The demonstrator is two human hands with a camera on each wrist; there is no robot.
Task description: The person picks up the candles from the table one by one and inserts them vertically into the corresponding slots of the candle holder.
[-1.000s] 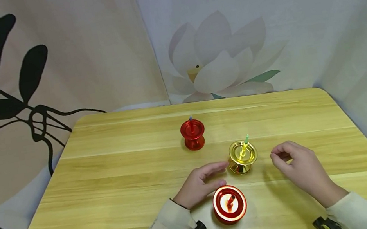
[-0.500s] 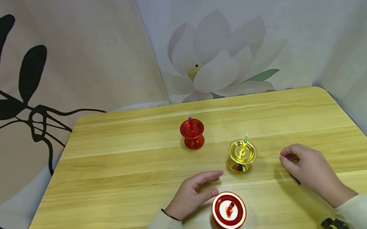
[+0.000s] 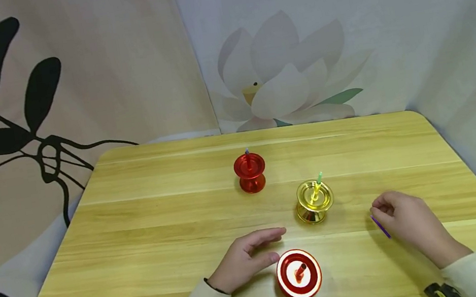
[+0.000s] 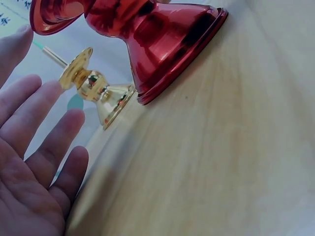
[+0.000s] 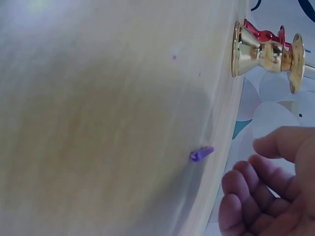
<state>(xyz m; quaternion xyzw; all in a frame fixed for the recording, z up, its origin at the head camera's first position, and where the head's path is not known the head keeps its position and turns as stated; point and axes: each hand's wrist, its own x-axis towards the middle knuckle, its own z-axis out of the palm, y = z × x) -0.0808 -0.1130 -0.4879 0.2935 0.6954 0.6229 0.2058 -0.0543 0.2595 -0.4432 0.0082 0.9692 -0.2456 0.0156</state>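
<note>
My left hand (image 3: 247, 260), fingers fairly straight, lies beside the near red candle holder (image 3: 302, 290); its thumb is at the rim, and I cannot tell if it touches. A short upright tube stands in that holder's dish. Behind it is a gold candle holder (image 3: 311, 215) with a green-tipped candle (image 3: 319, 178). My right hand (image 3: 408, 223) hovers at the right, fingers loosely curled. Just below it a thin purple candle (image 3: 380, 226) lies on the table. In the right wrist view the purple candle (image 5: 203, 154) shows apart from the fingers.
Farther back stands another red candle holder (image 3: 252, 184) with a blue-tipped candle (image 3: 246, 152). The wooden table (image 3: 150, 243) meets a printed curtain (image 3: 138, 66) at its far edge. Small purple specks (image 5: 174, 57) dot the tabletop in the right wrist view.
My left hand has drawn back left and nearer, away from the gold holder. The near red holder has shifted slightly nearer. My right hand has moved right and nearer; the purple candle has come into view.
</note>
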